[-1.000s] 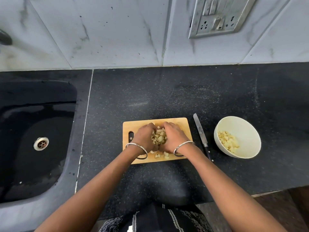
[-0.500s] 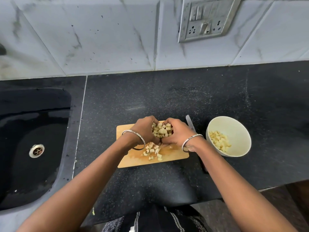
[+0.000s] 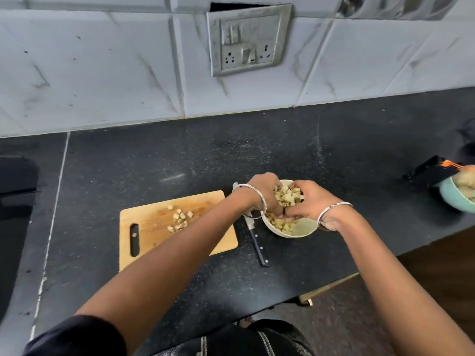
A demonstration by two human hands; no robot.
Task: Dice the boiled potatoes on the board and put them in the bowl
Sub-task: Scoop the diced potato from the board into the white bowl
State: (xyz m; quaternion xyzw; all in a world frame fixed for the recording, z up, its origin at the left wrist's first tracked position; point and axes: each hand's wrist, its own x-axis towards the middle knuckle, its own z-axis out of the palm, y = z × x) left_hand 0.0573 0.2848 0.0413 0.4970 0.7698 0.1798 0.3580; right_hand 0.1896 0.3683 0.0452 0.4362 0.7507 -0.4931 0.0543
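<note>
— Cupping what, those hands?
— Left hand and right hand curl round diced potatoes over the bowl; stray cubes lie on the board.
— Around?
— Black counter, knife between board and bowl.

Moderately bright, even, diffuse light; no hard shadows. Small pale glare streak on black counter near middle, fine speckle elsewhere. Wall tiles pale, slightly washed out. Wide-angle bend: tile joints and counter edge bow toward frame edges. Motion blur throughout: switch plate smeared, potato dice soft-edged, teal bowl at right edge unsharp
</note>
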